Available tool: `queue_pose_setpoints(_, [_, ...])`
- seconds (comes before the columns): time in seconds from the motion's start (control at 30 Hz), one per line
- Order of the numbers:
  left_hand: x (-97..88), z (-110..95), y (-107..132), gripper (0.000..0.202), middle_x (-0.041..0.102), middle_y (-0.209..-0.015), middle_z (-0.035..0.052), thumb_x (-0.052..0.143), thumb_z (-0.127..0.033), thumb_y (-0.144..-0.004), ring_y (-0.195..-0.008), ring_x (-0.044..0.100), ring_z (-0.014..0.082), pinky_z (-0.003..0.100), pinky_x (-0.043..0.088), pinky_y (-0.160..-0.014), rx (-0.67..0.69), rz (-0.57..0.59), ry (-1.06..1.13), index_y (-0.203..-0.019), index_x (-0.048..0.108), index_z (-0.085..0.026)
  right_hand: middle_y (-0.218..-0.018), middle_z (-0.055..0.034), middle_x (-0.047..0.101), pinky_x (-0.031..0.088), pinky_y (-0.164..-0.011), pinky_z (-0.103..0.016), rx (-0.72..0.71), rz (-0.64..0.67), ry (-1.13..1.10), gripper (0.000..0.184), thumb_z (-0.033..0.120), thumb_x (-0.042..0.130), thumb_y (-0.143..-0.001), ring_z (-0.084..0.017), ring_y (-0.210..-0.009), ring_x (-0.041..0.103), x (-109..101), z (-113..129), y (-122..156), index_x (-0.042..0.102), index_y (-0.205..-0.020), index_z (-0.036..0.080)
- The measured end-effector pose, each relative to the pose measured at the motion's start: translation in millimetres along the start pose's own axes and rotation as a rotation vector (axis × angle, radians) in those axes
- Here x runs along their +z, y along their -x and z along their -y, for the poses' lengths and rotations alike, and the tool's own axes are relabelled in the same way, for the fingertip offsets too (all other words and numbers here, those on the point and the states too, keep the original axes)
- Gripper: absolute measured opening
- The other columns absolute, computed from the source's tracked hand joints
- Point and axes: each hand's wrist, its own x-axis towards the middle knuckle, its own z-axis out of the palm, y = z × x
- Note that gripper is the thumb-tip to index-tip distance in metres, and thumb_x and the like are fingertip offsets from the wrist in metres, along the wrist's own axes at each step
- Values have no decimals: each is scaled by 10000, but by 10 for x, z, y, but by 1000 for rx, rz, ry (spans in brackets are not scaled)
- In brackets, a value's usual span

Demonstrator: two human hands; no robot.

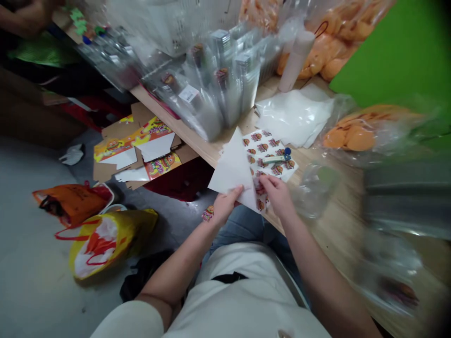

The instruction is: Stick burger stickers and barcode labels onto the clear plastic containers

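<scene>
So there's one white sheet of paper [229, 166] and one burger sticker sheet [261, 137] right up against it, both at the near edge of the table. I count roughly a dozen burgers showing, plus one loose sticker [207, 213] stuck by the left wrist. One small tool [275, 159] with a blue end lies on the stickers.

Left hand [225, 206] is gripping the white paper, thumb on top, other fingers hidden below. Right hand [276, 191] has its fingertips pinched together over the stickers; can't tell what's between them.

Table [329, 234] is pale wood, with clear plastic packs [207, 89] (too jumbled to count) and one white roll [296, 61] standing at the back. Green wall [398, 51] on the right, grey floor [31, 291] with two bags, one orange bag [70, 204] and one yellow bag [132, 241].

The white paper's corner points away from the wearer, long axis slanting down to the right, toward the lap.
</scene>
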Motion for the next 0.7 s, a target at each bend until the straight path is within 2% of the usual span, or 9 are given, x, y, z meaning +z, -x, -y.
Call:
queue_pose_setpoints(0.1, [12,-16,-22,358,660,-1012,96,723,-356,-638,-817,623,201,310,545,-644,2,-56,50,-914,640,-144,-686,-8,597,412,-514,-232,-1,-249,-31,408,478,401,-844,-112,-567,512,-144,69,63,626,-942,152])
queue_pose_setpoints(0.2, [69,-38,-41,337,659,-984,102,707,-364,-657,-794,624,215,347,547,-642,-27,-6,51,-903,631,-147,-806,-36,628,451,-625,-276,-229,-426,98,304,391,438,-866,-142,-690,557,-177,276,236,634,-996,199])
queue_pose_setpoints(0.27, [113,-46,-39,317,665,-935,94,702,-352,-667,-774,625,213,357,545,-662,-44,64,48,-900,633,-149,-896,-55,647,459,-754,-326,-502,-337,249,235,293,491,-855,-174,-822,581,-91,399,366,638,-1029,234])
queue_pose_setpoints(0.37, [137,-56,-14,221,663,-824,59,704,-311,-676,-754,617,174,310,528,-738,-13,76,50,-800,644,-139,-1001,-47,653,442,-860,-355,-895,-108,450,303,202,548,-822,-190,-955,575,107,453,510,611,-1100,304])
queue_pose_setpoints(0.47, [101,-82,10,193,650,-738,38,713,-301,-674,-739,612,144,251,509,-770,9,100,67,-697,637,-125,-1138,-41,612,430,-916,-365,-1025,126,552,376,253,562,-817,-202,-1073,537,190,374,603,553,-1187,316])
queue_pose_setpoints(0.53, [65,-114,18,223,661,-765,46,702,-328,-687,-727,617,144,256,518,-735,-16,161,78,-751,654,-119,-1177,-68,582,412,-947,-400,-962,170,520,409,305,575,-803,-227,-1116,505,131,294,657,538,-1209,277])
queue_pose_setpoints(0.57, [51,-134,21,247,670,-810,53,694,-341,-695,-730,622,149,266,525,-714,-31,194,88,-807,661,-123,-1159,-85,580,414,-942,-417,-879,110,480,403,316,576,-798,-236,-1103,507,78,254,679,548,-1195,257])
queue_pose_setpoints(0.63, [34,-174,30,298,677,-922,61,679,-355,-709,-762,634,163,288,538,-692,-43,247,122,-924,656,-150,-1074,-101,590,463,-854,-413,-592,-120,352,372,324,553,-809,-227,-1000,545,-33,180,696,551,-1169,228])
queue_pose_setpoints(0.7, [33,-204,51,314,669,-1003,56,674,-346,-718,-811,639,171,293,543,-705,-36,272,153,-984,643,-183,-1018,-102,591,510,-684,-357,-197,-308,146,405,370,519,-825,-206,-878,573,-107,129,662,501,-1195,208])
